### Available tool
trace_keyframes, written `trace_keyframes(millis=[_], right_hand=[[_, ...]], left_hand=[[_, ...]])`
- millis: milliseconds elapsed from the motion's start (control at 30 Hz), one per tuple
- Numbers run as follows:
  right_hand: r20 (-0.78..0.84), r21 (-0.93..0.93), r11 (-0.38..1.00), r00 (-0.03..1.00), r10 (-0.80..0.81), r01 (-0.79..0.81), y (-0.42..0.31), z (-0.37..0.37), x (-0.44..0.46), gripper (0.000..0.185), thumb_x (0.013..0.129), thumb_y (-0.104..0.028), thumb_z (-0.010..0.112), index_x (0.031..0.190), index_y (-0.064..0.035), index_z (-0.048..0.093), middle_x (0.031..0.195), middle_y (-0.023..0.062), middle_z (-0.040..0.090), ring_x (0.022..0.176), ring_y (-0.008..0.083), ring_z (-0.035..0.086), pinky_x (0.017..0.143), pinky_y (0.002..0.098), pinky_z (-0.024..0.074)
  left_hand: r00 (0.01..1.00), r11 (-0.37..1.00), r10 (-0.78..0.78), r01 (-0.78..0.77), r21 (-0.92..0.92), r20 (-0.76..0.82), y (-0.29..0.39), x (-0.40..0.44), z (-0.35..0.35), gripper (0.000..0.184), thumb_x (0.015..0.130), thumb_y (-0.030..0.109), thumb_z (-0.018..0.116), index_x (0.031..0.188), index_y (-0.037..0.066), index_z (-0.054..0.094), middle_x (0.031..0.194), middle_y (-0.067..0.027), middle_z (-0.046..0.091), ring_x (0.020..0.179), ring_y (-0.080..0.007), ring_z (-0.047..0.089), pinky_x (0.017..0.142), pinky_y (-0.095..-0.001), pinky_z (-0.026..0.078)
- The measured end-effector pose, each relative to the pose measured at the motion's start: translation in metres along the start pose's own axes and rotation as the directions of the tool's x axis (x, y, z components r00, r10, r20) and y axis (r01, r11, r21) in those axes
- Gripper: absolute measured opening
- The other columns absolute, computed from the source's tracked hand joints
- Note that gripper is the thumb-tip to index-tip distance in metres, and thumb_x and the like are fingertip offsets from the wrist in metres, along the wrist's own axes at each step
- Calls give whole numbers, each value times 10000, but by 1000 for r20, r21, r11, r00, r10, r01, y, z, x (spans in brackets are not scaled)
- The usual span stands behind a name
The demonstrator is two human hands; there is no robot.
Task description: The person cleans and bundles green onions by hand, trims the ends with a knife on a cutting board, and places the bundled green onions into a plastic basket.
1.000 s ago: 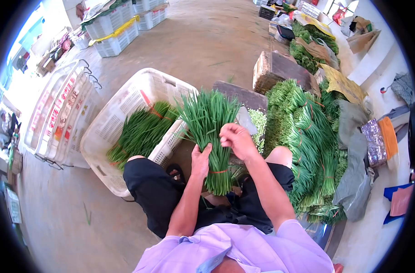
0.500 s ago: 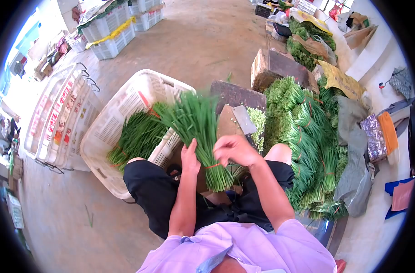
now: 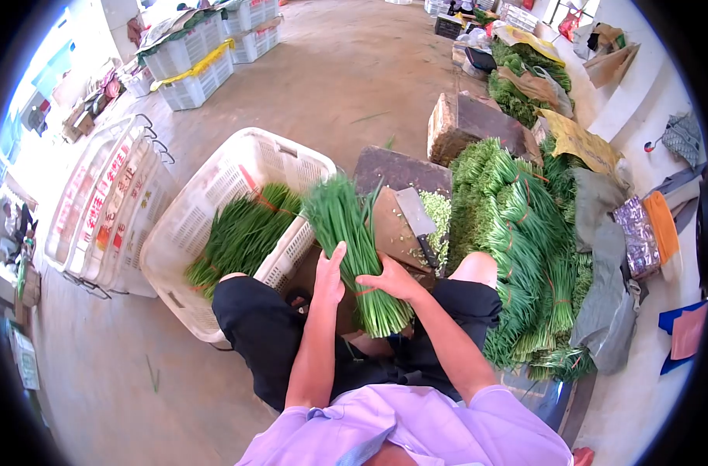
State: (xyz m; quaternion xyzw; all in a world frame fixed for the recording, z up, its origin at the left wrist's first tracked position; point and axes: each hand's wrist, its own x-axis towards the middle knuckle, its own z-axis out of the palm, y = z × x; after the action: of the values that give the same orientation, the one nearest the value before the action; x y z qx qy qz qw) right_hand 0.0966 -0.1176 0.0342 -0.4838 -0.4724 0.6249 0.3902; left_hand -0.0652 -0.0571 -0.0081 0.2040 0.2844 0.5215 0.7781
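A bundle of long green stalks [image 3: 346,225], tied low with a red band, slants between my hands over my lap. My left hand [image 3: 330,273] grips its left side. My right hand [image 3: 389,278] is wrapped against its right side near the band, thumb pointing up. More tied bundles [image 3: 249,229] lie inside the white crate [image 3: 163,233] at my left. Beyond the held bundle, a cleaver [image 3: 416,212] with a dark handle rests on a brown board [image 3: 390,221], beside chopped pale green bits [image 3: 438,217].
At my right is a large pile of banded green bundles [image 3: 528,233], with grey sheeting [image 3: 602,311] along it. A brown block [image 3: 478,128] stands beyond the board. Stacked white crates [image 3: 105,202] stand at the left, and others [image 3: 187,62] farther back.
My right hand has closed onto the bundle from beside it. The bundle's leafy top swung left, then partly back right. The cleaver and board are now more exposed.
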Motion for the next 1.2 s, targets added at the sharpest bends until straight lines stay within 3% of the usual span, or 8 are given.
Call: trace_keyframes(millis=[233,300,433,633,767,867,1033,1200], right_hand=[[-345,-578,816,901,-265,19,8,14,23,959,812,-506,764,1466,61,351,1271,282,606,1084,421,666,954,473,511],[-498,-532,846,821,-280,-34,5,11,28,762,857,-437,732,1364,76,484,1060,236,709,1007,379,695,925,423,523],[-503,-129,977,839,-210,167,33,-13,44,560,914,-322,699,1287,72,560,1128,207,700,1011,261,681,923,378,517],[-421,-16,994,901,-102,105,22,-10,38,725,881,-359,746,1371,95,464,1219,230,659,1080,288,659,968,385,502],[-455,-571,816,794,-404,89,-1,9,35,989,798,-461,794,1444,106,304,1262,286,620,1129,372,644,978,437,496],[-552,-566,820,778,-299,-86,-11,17,44,887,808,-423,780,1409,78,361,1211,287,643,1121,373,650,960,453,500],[-553,-165,949,772,-314,268,-9,-13,46,433,891,-64,673,1286,38,527,1190,140,666,1039,198,640,927,347,503],[-554,-118,954,779,-293,275,-14,-12,39,506,875,-104,707,1319,34,504,1208,140,654,1080,225,630,977,358,481]], left_hand=[[971,999,26,-30,-14,-239,-11,-7,16,369,1008,182,573,1316,-20,551,1255,-122,644,1108,-262,648,965,-433,533],[973,996,69,-80,-43,-219,-7,-6,16,365,1011,176,568,1319,-18,548,1262,-121,641,1111,-264,647,967,-432,533],[971,980,113,-144,-138,-212,1,-8,23,352,1021,156,542,1327,-19,538,1278,-121,631,1119,-270,643,984,-437,527],[974,975,83,-123,-183,-212,-1,-6,13,348,1020,135,534,1331,-21,530,1277,-123,628,1123,-269,643,992,-444,526],[972,984,112,-138,-116,-205,-3,-5,14,327,976,68,588,1291,-14,561,1240,-108,648,1083,-245,655,965,-431,533],[970,986,166,-169,-2,-177,-11,-7,18,292,935,22,622,1226,-3,606,1176,-89,677,1028,-218,666,925,-396,540],[954,963,213,-242,-121,-212,1,-3,10,245,921,17,634,1165,0,636,1090,-73,694,962,-212,680,853,-364,565],[963,968,171,-203,-145,-206,0,-6,13,228,928,23,629,1154,-6,632,1074,-81,691,960,-220,681,859,-376,570]])
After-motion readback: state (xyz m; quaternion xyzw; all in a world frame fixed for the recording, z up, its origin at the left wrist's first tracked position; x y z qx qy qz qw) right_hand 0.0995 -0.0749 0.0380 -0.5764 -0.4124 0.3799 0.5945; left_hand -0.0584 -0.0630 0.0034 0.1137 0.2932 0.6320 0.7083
